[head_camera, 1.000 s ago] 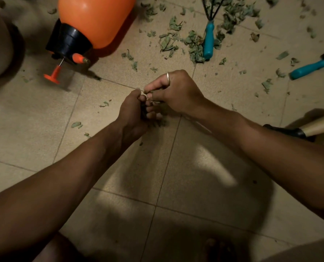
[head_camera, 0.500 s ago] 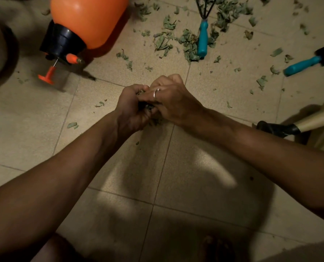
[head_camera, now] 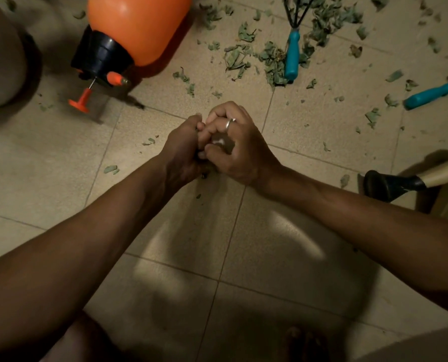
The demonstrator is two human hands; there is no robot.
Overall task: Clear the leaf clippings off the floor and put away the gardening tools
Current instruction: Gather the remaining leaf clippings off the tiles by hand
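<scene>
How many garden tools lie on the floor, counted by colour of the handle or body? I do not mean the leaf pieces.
Teal handle: 2, the hand rake and a second tool cut off by the picture's right edge
Orange body: 1, the sprayer
Pale wooden handle: 1, a black-headed tool
Total: 4

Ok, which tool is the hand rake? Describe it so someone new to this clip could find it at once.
Start at the big orange sprayer lying on the tiled floor at the top left, then look right across the scattered leaf clippings to the thickest pile. The hand rake lies in that pile. Unlike the other teal-handled tool at the right edge, it ends in thin black prongs pointing away from the person.
</scene>
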